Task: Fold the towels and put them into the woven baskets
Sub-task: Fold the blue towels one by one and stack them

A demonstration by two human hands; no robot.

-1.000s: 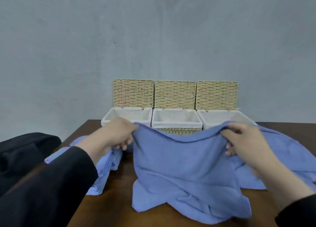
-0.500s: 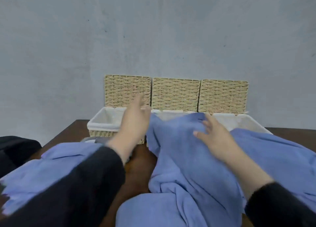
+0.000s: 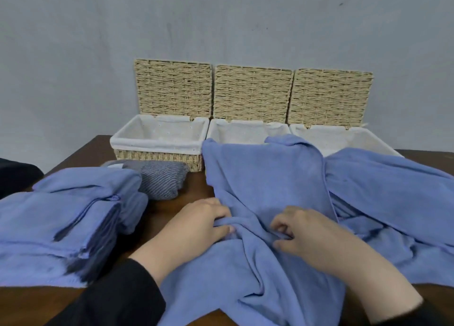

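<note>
The left hand [image 3: 199,225] and right hand [image 3: 304,232] both pinch folds of the blue towel [image 3: 265,178] (crumpled, unfolded) on the desk [image 3: 191,190], its far edge draped over the middle woven basket [image 3: 245,131].

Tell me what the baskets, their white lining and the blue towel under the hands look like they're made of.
The baskets look like woven straw or paper rope, matt tan, with twisted strands in rows on the raised lids. The lining looks like plain off-white cotton-like cloth, folded over the rim. The blue towel looks like soft microfibre or terry, with a fine matt nap and limp folds; the exact fibre is unclear.
</note>
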